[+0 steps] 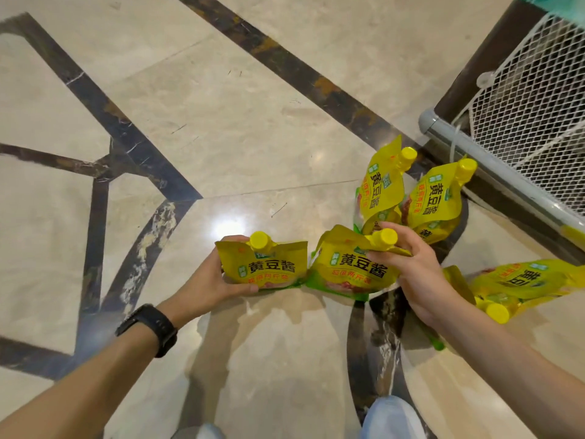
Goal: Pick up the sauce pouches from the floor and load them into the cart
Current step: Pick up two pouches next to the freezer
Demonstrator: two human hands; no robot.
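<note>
Both forearms (pixel 95 375) stretch low over the marble floor (pixel 221 137) next to the mesh cart (pixel 506 172), where more yellow soybean-sauce pouches (pixel 438 198) wait, so the left hand (pixel 215 280) cups one pouch (pixel 269 270) by its side and the right hand (pixel 421 277) grips another pouch (pixel 348 270) at its spout, for loading.

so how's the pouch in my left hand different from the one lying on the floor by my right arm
The left-hand pouch is gripped by the left hand, cap pointing away from you; the floor pouch lies flat, untouched, cap toward you. The left-hand pouch's label reads upright from here; the floor pouch's is upside down. Both are yellow with yellow caps and the same print.
</note>
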